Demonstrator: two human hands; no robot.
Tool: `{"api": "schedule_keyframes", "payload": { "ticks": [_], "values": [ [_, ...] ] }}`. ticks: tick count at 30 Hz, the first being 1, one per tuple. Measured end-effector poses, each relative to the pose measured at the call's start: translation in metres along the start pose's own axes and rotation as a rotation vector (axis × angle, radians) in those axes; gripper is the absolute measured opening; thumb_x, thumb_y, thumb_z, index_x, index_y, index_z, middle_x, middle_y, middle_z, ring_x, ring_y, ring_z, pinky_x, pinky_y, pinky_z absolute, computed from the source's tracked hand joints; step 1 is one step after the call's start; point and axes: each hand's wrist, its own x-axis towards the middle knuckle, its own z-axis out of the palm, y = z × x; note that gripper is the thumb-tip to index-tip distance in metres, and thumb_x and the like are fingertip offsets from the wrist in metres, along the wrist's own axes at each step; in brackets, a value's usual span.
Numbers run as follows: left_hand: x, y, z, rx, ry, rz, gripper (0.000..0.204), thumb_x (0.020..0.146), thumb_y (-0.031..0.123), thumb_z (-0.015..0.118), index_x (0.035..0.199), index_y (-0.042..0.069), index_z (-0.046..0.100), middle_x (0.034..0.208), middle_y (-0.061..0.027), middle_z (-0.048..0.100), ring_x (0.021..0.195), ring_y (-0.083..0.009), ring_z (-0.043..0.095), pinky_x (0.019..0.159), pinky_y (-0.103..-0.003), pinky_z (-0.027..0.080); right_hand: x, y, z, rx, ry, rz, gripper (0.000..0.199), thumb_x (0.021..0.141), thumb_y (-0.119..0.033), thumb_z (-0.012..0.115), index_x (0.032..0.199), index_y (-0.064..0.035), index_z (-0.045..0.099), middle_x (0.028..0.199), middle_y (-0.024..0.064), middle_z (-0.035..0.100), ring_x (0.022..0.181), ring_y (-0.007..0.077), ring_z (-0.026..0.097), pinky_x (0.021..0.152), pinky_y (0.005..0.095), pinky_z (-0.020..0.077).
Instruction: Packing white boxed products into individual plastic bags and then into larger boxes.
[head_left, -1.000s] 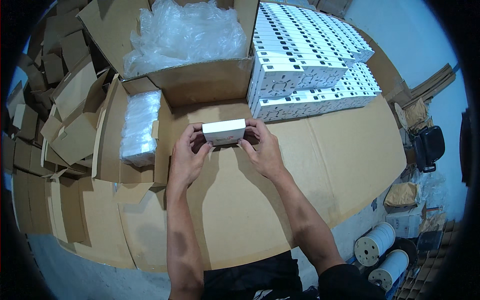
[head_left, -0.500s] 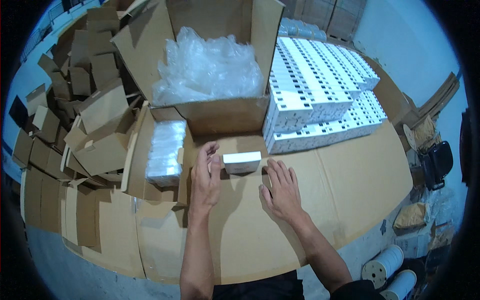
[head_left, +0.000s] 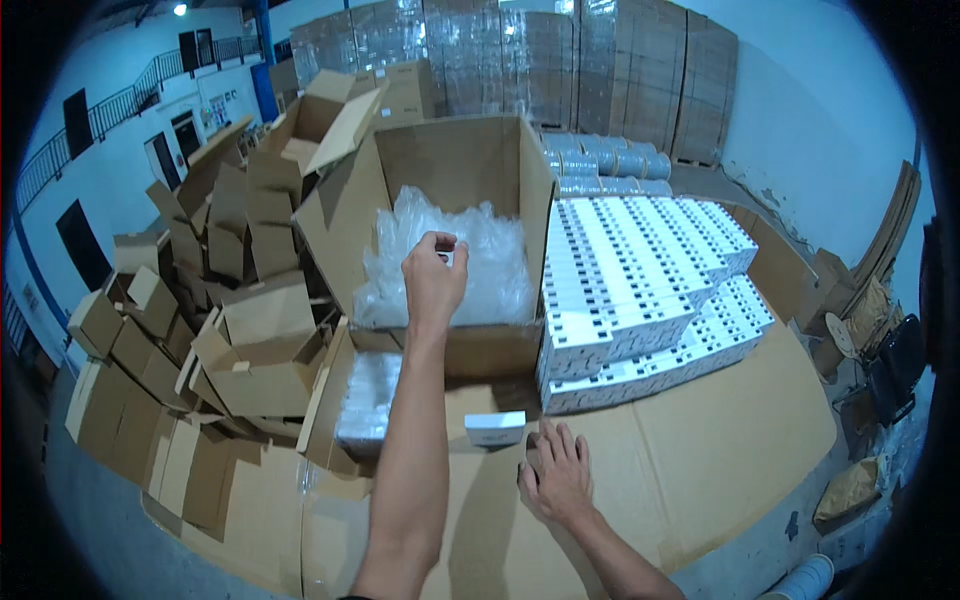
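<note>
A second ago both your hands framed the small white box (head_left: 495, 428), thumbs and fingers at its two ends; now it stands alone on the brown cardboard sheet (head_left: 720, 430), and your left hand (head_left: 433, 283) is up at the clear plastic bags (head_left: 480, 260) in the large open carton (head_left: 450, 150). For the work in hand, that means the box is set down and your left hand is turned to the plastic. Your left fingers curl toward the thumb, but you cannot tell from here whether they pinch any film. Your right hand (head_left: 562, 475) lies palm down with its fingers loosely spread, just right of the box and gripping nothing. The box sits in front of the carton, left of the tall stack of white pieces (head_left: 650, 290). It looks low and oblong, its top bright white, its near face shaded grey with a faint mark too small to make out, its edges straight.
</note>
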Motion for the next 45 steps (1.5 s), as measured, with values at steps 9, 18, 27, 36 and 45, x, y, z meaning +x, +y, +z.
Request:
{"api": "schedule_keyframes", "payload": {
  "ticks": [9, 18, 27, 36, 45],
  "values": [
    [0.116, -0.077, 0.051, 0.622, -0.206, 0.149, 0.036, 0.079, 0.019, 0.081, 0.105, -0.004, 0.070, 0.106, -0.0243, 0.072, 0.106, -0.0401, 0.068, 0.094, -0.045, 0.054, 0.005, -0.011, -0.012, -0.006, -0.061, 0.017, 0.055, 0.094, -0.038, 0.053, 0.139, -0.0061, 0.051, 0.152, 0.0154, 0.041, 0.142, 0.0326, 0.032, 0.116, 0.0558, 0.0210],
    [0.132, -0.053, 0.043, 0.382, -0.048, 0.161, 0.024, 0.078, 0.010, 0.080, 0.097, 0.001, 0.069, 0.105, -0.0208, 0.072, 0.102, -0.0389, 0.069, 0.091, -0.045, 0.054, 0.005, -0.007, -0.010, 0.040, -0.021, 0.032, 0.052, 0.091, -0.036, 0.055, 0.133, -0.0060, 0.053, 0.148, 0.0173, 0.043, 0.141, 0.0352, 0.034, 0.117, 0.0563, 0.0207],
    [0.045, 0.035, 0.001, -0.126, 0.237, 0.109, 0.023, 0.080, 0.011, 0.081, 0.088, 0.003, 0.060, 0.075, -0.0066, 0.061, 0.068, -0.0181, 0.058, 0.066, -0.034, 0.048, 0.001, -0.007, -0.004, 0.023, 0.049, -0.002, 0.049, 0.094, -0.035, 0.055, 0.133, -0.0057, 0.054, 0.149, 0.0162, 0.044, 0.140, 0.0354, 0.035, 0.115, 0.0571, 0.0253],
    [-0.186, 0.017, -0.057, -0.364, 0.173, 0.001, 0.032, 0.090, 0.012, 0.079, 0.080, 0.004, 0.049, 0.078, 0.0030, 0.045, 0.070, -0.0064, 0.038, 0.060, -0.023, 0.034, 0.000, 0.012, -0.003, 0.278, 0.080, -0.052, 0.049, 0.084, -0.027, 0.065, 0.126, -0.0026, 0.059, 0.138, 0.0174, 0.054, 0.136, 0.0343, 0.044, 0.117, 0.0495, 0.0287],
    [-0.313, -0.034, -0.057, -0.550, -0.193, -0.314, 0.056, 0.089, -0.006, 0.069, 0.133, 0.002, 0.035, 0.108, -0.0118, 0.058, 0.098, -0.0175, 0.063, 0.078, -0.027, 0.056, -0.010, 0.010, -0.030, 1.323, -0.312, 0.026, 0.048, 0.090, -0.017, 0.076, 0.131, 0.0012, 0.057, 0.123, 0.0104, 0.064, 0.114, 0.0182, 0.061, 0.103, 0.0358, 0.0482]
  ]
}}
